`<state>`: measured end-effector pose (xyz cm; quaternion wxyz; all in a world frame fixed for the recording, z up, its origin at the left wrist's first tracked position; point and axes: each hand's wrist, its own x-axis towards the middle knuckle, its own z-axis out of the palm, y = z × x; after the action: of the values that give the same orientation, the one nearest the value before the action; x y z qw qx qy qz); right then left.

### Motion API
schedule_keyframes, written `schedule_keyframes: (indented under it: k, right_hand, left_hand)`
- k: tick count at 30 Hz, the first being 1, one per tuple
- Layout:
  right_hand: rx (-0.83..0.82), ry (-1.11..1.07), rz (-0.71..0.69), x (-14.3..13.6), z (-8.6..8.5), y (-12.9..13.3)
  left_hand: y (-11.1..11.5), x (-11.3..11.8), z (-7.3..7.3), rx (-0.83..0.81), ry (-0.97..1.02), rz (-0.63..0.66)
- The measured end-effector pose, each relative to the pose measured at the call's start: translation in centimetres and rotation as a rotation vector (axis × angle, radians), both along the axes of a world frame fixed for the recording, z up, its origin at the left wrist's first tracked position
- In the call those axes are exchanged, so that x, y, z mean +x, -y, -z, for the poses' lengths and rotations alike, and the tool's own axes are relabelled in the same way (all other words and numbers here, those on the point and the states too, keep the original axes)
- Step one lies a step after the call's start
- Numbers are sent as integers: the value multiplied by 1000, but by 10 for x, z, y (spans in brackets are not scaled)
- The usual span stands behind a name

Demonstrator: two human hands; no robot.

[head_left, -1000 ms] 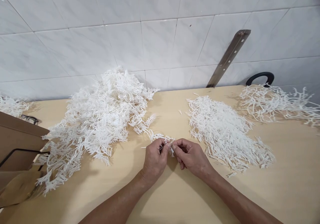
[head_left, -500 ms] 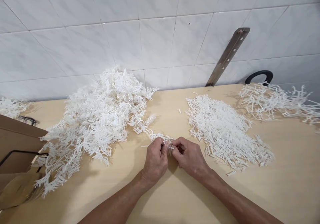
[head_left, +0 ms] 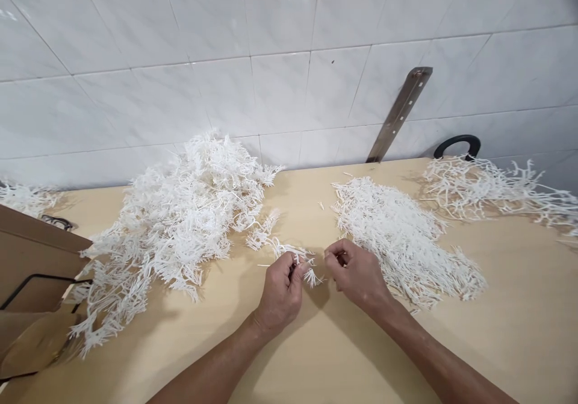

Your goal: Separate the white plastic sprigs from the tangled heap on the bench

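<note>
My left hand point(head_left: 280, 291) is closed in a pinch on a white branched plastic sprig point(head_left: 312, 277), whose fine tips stick out past the thumb. Its stems reach away behind the fingers, toward a large heap of similar white sprigs point(head_left: 189, 205). To the right, a short gap apart, my right hand point(head_left: 356, 274) is closed with thumb and forefinger pressed together. Whatever it may hold is too small or hidden to name. Just beyond that hand spreads a flat pile of small white pieces point(head_left: 397, 235).
Bare white branching stems point(head_left: 478, 187) lie at the far right beside a black curved handle point(head_left: 458, 142). A perforated metal strip point(head_left: 400, 115) leans against the tiled wall point(head_left: 217, 103). On the left stand a cardboard box point(head_left: 40, 253) and a pair of glasses point(head_left: 56, 221).
My right hand has drawn away from the left, a little to the right, leaving a gap between them. The left hand keeps its pinch on the sprig. The camera view has tilted slightly upward.
</note>
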<state>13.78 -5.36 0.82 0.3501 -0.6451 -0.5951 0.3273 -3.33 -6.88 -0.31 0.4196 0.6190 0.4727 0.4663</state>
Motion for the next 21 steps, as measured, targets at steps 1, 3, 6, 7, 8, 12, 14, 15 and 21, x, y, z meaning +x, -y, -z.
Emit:
schedule_keyframes:
  k: [1, 3, 6, 7, 8, 12, 14, 15, 21]
  right_hand:
    - [60, 40, 46, 7, -1, -3]
    - [183, 118, 158, 24, -3, -10]
    - [443, 288, 351, 47, -8, -19]
    - [519, 320, 379, 52, -10, -20]
    - [566, 326, 387, 54, -12, -20]
    - [264, 59, 109, 36, -16, -10]
    - [-13, -135, -146, 18, -15, -2]
    - [-74, -191, -233, 9, -13, 1]
    - [-241, -387, -364, -8, 0, 7]
  left_hand:
    - [0, 1, 1, -13, 27, 10]
    - [-1, 2, 3, -64, 99, 10]
    - [-4, 2, 7, -157, 202, -8]
    - [-5, 2, 8, -182, 229, -14]
    - [-6, 2, 9, -202, 253, -19]
    - [-9, 2, 6, -220, 280, -27]
    - [-9, 1, 5, -197, 257, -27]
    - [-9, 1, 4, -184, 245, -28]
    - [-9, 0, 4, -165, 222, -36]
